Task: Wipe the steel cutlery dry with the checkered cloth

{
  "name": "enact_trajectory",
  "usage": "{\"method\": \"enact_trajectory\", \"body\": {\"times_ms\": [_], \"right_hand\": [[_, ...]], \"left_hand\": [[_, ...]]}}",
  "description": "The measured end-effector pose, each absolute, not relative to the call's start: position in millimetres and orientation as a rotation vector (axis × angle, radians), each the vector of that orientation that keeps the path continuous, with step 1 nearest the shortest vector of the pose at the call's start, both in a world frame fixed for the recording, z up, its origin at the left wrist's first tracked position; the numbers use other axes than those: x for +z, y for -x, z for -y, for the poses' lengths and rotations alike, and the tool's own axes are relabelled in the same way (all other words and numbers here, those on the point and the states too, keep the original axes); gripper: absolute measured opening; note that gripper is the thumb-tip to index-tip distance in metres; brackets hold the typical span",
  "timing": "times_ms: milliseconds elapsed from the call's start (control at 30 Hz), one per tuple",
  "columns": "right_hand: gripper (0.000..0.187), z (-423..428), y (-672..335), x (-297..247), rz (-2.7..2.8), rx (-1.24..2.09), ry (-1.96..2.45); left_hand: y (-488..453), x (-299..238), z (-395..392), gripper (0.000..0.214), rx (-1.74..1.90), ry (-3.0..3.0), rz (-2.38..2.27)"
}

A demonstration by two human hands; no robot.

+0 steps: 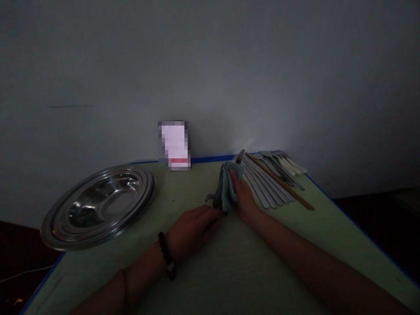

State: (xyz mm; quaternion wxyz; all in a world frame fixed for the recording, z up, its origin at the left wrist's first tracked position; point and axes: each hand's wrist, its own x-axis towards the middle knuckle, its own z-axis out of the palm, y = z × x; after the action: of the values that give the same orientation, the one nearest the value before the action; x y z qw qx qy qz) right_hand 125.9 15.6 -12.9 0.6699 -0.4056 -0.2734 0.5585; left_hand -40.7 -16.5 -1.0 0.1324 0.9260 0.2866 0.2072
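Note:
In my right hand (pixel 244 197) is a folded blue-grey cloth (pixel 226 186), with the fingers closed round it. From the top of the cloth sticks the end of a flat metal utensil (pixel 241 156); the rest of it is wrapped and its kind cannot be told. My left hand (pixel 195 225), with a dark bracelet at the wrist, has its fingers closed at the cloth's lower end. What those fingers grip is hidden. Just right of my right hand, a fanned row of flat-handled metal cutlery (pixel 267 190) lies on the table.
Wooden chopsticks (pixel 284 181) lie beside the row, then more metal cutlery (pixel 282 170) and white-handled pieces (pixel 292 165). Stacked round steel dishes (pixel 59 223) occupy the left side of the green table (pixel 183 188). A phone with a lit, blurred screen (pixel 175 144) leans against the wall (pixel 210 65).

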Motion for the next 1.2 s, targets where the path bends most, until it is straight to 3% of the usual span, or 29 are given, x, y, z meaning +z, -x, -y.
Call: {"method": "enact_trajectory", "body": {"times_ms": [200,367,633,833,1067,1200], "right_hand": [[0.032,-24,-126,-18,0.491,1.345,0.919],[0.024,-35,-134,-18,0.261,1.477,0.736],[0.024,-33,-132,-18,0.194,1.281,0.781],[0.025,-30,-131,-15,0.171,1.231,0.841],[0.025,-26,-131,-10,0.2,1.365,0.782],[0.027,-30,-133,-16,0.26,1.409,0.747]], "left_hand": [[43,5,13,0.015,0.543,-2.52,-0.722],[50,12,11,0.016,0.371,-2.362,-0.603],[63,23,-3,0.021,0.217,-1.939,-0.358],[57,27,2,0.022,0.259,-1.939,-0.366],[71,12,-6,0.042,0.336,-1.458,-0.417],[71,8,-6,0.042,0.433,-1.381,-0.454]]}}
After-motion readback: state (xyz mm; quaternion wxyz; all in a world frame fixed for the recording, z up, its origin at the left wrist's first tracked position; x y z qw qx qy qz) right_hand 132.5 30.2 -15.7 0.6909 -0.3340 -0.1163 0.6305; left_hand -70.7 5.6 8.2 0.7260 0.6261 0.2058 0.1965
